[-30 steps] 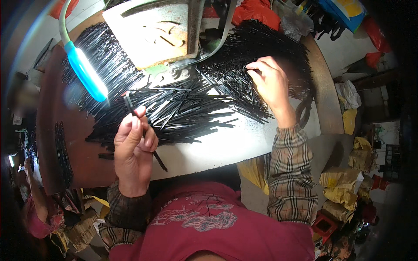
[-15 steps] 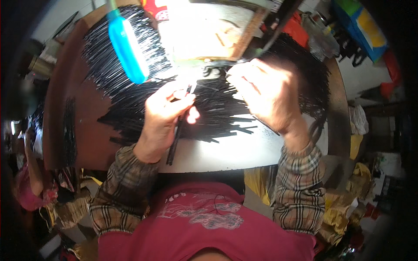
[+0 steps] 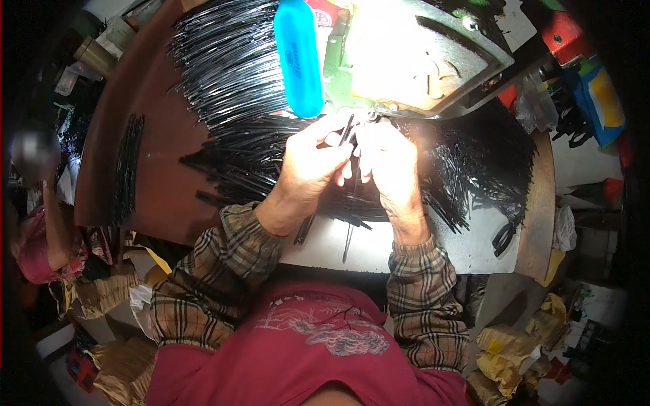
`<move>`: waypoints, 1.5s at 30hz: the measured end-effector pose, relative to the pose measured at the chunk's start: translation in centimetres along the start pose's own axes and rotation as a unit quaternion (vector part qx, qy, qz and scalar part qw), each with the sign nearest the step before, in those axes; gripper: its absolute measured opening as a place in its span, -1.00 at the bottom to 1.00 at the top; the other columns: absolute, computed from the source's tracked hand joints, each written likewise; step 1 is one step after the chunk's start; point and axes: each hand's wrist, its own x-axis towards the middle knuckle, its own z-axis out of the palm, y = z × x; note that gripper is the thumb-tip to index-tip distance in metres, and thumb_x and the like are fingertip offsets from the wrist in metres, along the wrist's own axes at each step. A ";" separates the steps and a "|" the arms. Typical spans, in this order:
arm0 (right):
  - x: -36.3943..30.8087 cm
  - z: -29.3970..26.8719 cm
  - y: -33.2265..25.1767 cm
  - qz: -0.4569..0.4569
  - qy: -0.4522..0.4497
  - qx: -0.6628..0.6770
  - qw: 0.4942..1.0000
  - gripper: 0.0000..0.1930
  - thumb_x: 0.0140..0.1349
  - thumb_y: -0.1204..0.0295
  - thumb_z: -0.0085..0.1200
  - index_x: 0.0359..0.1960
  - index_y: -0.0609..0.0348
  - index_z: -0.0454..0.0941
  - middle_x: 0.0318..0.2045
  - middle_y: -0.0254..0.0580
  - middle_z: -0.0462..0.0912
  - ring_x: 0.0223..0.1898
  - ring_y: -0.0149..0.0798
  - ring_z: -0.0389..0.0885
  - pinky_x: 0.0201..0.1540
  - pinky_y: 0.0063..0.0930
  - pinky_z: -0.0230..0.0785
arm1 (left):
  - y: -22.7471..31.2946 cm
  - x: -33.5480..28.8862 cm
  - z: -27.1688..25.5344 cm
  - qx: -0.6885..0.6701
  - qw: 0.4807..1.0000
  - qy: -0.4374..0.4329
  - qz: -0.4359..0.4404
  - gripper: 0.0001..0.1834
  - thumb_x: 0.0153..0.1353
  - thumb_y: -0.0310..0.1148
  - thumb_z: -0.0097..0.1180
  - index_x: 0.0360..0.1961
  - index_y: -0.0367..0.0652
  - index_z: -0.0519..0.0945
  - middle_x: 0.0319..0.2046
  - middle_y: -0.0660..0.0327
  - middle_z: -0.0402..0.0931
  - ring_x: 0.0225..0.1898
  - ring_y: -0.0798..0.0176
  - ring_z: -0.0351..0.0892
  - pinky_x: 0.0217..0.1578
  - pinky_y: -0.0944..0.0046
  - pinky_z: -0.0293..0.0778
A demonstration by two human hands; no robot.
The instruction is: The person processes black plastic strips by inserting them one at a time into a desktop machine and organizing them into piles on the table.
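My left hand [image 3: 313, 157] pinches a flat black strip [image 3: 347, 130] between thumb and fingers; its upper end stands out above the fingertips. Close beside it is my right hand [image 3: 394, 166], fingers pressed together just under the metal machine [image 3: 433, 68]. What those fingers hold is lost in the glare. Below and between both hands, a thin dark rod [image 3: 348, 242] runs down over the white worktop [image 3: 406, 252]; I cannot tell whether a hand holds it. Many black strips [image 3: 237, 159] lie heaped behind my left hand.
Shiny thin black rods [image 3: 223, 61] are piled at the far left, beside a blue elongated object [image 3: 299, 61]. A separate bundle [image 3: 128, 169] lies on the brown tabletop [image 3: 162, 186]. More black pieces [image 3: 481, 162] lie at right, near black handles [image 3: 504, 238]. Another person's arm [image 3: 55, 230] shows at far left.
My right hand has moved left and down, closing up to my left hand. The view has shifted, so the machine and piles appear in different places.
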 end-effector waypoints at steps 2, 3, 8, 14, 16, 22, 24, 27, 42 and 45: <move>-0.1 -0.1 0.1 -0.009 0.014 0.005 1.000 -0.89 0.28 0.50 0.01 -0.27 0.30 0.51 -0.57 -0.35 0.51 -0.67 -0.61 0.40 -0.68 -0.72 0.32 | -0.3 0.1 0.1 -0.009 1.000 -0.003 -0.006 -0.57 0.16 -0.51 0.14 0.06 -0.40 0.42 -0.42 0.29 0.48 -0.52 0.47 0.44 -0.55 0.51 0.36; -0.1 -0.1 0.2 -0.009 0.012 0.006 1.000 -0.89 0.28 0.50 0.01 -0.27 0.30 0.51 -0.57 -0.35 0.51 -0.67 -0.61 0.40 -0.68 -0.72 0.32 | -0.1 0.1 0.1 -0.004 1.000 -0.005 -0.003 -0.57 0.16 -0.51 0.14 0.06 -0.39 0.42 -0.42 0.29 0.48 -0.52 0.47 0.44 -0.55 0.51 0.36; 0.0 0.0 0.2 -0.026 0.015 0.018 0.999 -0.92 0.26 0.51 0.02 -0.32 0.29 0.50 -0.57 -0.34 0.52 -0.67 -0.61 0.41 -0.69 -0.73 0.30 | 0.0 0.0 -0.1 0.009 1.000 0.000 -0.006 -0.57 0.16 -0.51 0.12 0.07 -0.39 0.42 -0.42 0.29 0.46 -0.52 0.48 0.42 -0.56 0.52 0.34; 0.0 -0.5 0.7 -0.019 0.022 0.012 1.000 -0.92 0.26 0.52 0.02 -0.32 0.29 0.50 -0.58 -0.36 0.50 -0.67 -0.61 0.39 -0.69 -0.73 0.29 | -0.4 0.1 0.2 -0.004 1.000 -0.024 -0.008 -0.54 0.16 -0.51 0.11 0.11 -0.36 0.40 -0.43 0.32 0.44 -0.52 0.49 0.41 -0.56 0.52 0.33; 0.0 -0.2 0.7 -0.021 0.021 0.018 0.999 -0.92 0.27 0.52 0.02 -0.32 0.29 0.51 -0.58 -0.36 0.50 -0.67 -0.62 0.39 -0.69 -0.73 0.28 | -0.4 0.1 0.2 -0.007 1.000 -0.017 -0.006 -0.52 0.17 -0.50 0.10 0.13 -0.35 0.39 -0.43 0.32 0.45 -0.52 0.49 0.41 -0.56 0.52 0.33; 0.0 -0.5 0.8 -0.024 0.013 0.044 0.999 -0.91 0.27 0.51 0.02 -0.32 0.29 0.51 -0.58 -0.38 0.49 -0.67 -0.62 0.38 -0.68 -0.73 0.24 | -0.7 0.5 0.5 0.003 1.000 -0.016 -0.006 -0.52 0.17 -0.50 0.09 0.14 -0.36 0.39 -0.42 0.32 0.46 -0.53 0.50 0.40 -0.56 0.52 0.32; 0.2 -0.6 0.9 -0.027 0.010 0.054 0.998 -0.91 0.28 0.50 0.02 -0.32 0.28 0.51 -0.58 -0.38 0.49 -0.67 -0.63 0.37 -0.67 -0.73 0.23 | -0.8 0.6 0.7 0.010 1.000 -0.010 -0.011 -0.54 0.17 -0.50 0.09 0.12 -0.36 0.40 -0.42 0.32 0.46 -0.53 0.50 0.40 -0.56 0.51 0.32; 0.5 -0.7 0.6 -0.035 0.012 0.023 0.999 -0.90 0.29 0.49 0.02 -0.32 0.28 0.51 -0.61 -0.38 0.49 -0.68 -0.62 0.37 -0.68 -0.74 0.20 | -0.6 1.0 1.0 0.015 1.000 0.002 -0.017 -0.59 0.17 -0.50 0.08 0.06 -0.36 0.44 -0.42 0.31 0.48 -0.53 0.49 0.40 -0.56 0.51 0.32; 1.0 -0.6 -0.6 -0.013 0.011 0.124 0.992 -0.81 0.29 0.41 0.01 -0.34 0.32 0.52 -0.68 -0.39 0.45 -0.73 -0.57 0.31 -0.70 -0.66 0.12 | -0.3 1.6 2.5 -0.009 0.999 0.043 0.001 -0.74 0.15 -0.58 0.03 -0.11 -0.38 0.53 -0.60 0.21 0.53 -0.69 0.46 0.45 -0.71 0.51 0.34; 0.9 -0.5 -0.6 -0.004 0.020 0.128 0.992 -0.81 0.29 0.40 0.01 -0.36 0.31 0.52 -0.69 -0.40 0.43 -0.74 -0.57 0.30 -0.72 -0.66 0.11 | -0.1 1.0 1.7 -0.024 1.000 0.000 -0.005 -0.73 0.18 -0.54 0.06 -0.08 -0.37 0.50 -0.52 0.23 0.52 -0.60 0.44 0.48 -0.62 0.48 0.40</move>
